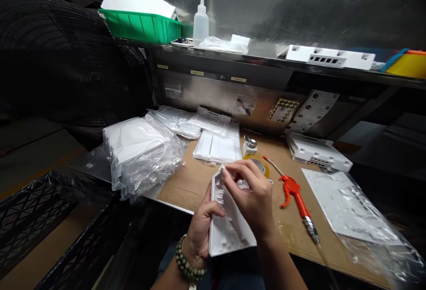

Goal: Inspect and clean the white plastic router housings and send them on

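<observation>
A white plastic housing (229,232), its ribbed inner side facing up, is tilted over the front edge of the bench. My left hand (203,221) grips it by the left side, thumb on the inside face. At its far upper corner, my right hand (254,190) has thumb and index finger pinched around a small whitish piece too small to name. The right hand covers much of the housing's right part. Just beyond that hand are a roll of yellow tape (261,165) and a small white bottle with a metal top (249,145).
Bagged white panels (136,143) are piled on the left. A red air blow gun (294,192) with its hose lies right, beside a bagged white panel (349,205) and stacked white housings (317,152). Overhead, the shelf carries a green bin (143,25) and a squeeze bottle (201,25).
</observation>
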### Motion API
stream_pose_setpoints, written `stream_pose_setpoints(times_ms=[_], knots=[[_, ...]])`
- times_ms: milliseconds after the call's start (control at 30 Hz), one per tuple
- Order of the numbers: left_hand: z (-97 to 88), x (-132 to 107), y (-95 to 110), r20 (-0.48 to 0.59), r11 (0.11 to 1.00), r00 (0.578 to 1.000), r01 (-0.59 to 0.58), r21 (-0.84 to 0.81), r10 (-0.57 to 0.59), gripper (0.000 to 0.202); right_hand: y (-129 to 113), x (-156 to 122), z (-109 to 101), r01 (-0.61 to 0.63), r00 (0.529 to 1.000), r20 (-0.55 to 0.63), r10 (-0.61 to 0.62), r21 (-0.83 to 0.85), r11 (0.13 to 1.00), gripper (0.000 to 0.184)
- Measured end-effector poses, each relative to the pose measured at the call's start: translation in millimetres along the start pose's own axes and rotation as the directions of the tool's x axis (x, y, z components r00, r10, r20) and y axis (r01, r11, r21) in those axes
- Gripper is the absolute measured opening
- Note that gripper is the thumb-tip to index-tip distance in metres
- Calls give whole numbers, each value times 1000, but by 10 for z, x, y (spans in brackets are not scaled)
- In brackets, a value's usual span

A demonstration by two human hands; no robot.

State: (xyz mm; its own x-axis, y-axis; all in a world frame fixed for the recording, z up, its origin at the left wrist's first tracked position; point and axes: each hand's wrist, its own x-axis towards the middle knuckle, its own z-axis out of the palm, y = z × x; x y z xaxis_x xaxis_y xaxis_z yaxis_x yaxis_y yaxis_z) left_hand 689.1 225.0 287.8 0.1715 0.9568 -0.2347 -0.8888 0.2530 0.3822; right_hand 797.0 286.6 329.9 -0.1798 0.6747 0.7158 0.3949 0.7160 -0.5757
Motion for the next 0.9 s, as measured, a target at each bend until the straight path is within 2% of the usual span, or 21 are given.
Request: stream_pose_setpoints(times_ms=[100,200,300,400,467,533,633,733,800,900], knots=[[35,14,-7,-9,1000,1000,0,-15,0,101,45,-2,-69,-23,999,-25,23,-32,999,7],[73,18,-20,-25,1000,999,-20,2,20,104,-9,13,-65,-11,999,-53,10,-25,1000,8],[48,34,-9,-16,1000,1000,-3,4,3,103,37,48,-49,-3,1000,11,3,-50,999,9],[-48,45,89,7,1000,1000,-4,-15,4,93,401,85,-142,-87,996,3,88,-134,987,15],[-119,34,204,42,1000,999,-3,-18,4,85,807,94,-248,-210,976,-92,195,-194,958,23],[-176,6,330,96,999,995,31,-7,-30,80,1246,86,-327,-329,942,-166,290,-309,892,35],[-236,-47,476,172,997,982,75,9,-76,75,1742,35,-315,-360,931,-92,352,-382,851,38],[-289,-80,551,204,997,976,74,-2,-72,74,1926,-54,-219,-339,930,-6,368,-404,850,27],[-327,-89,587,206,997,976,70,-15,-66,75,1941,-131,-221,-341,929,-15,369,-424,839,25],[-379,-100,653,201,998,979,51,-30,-44,79,1977,-314,-472,-383,920,-111,376,-458,802,39]])
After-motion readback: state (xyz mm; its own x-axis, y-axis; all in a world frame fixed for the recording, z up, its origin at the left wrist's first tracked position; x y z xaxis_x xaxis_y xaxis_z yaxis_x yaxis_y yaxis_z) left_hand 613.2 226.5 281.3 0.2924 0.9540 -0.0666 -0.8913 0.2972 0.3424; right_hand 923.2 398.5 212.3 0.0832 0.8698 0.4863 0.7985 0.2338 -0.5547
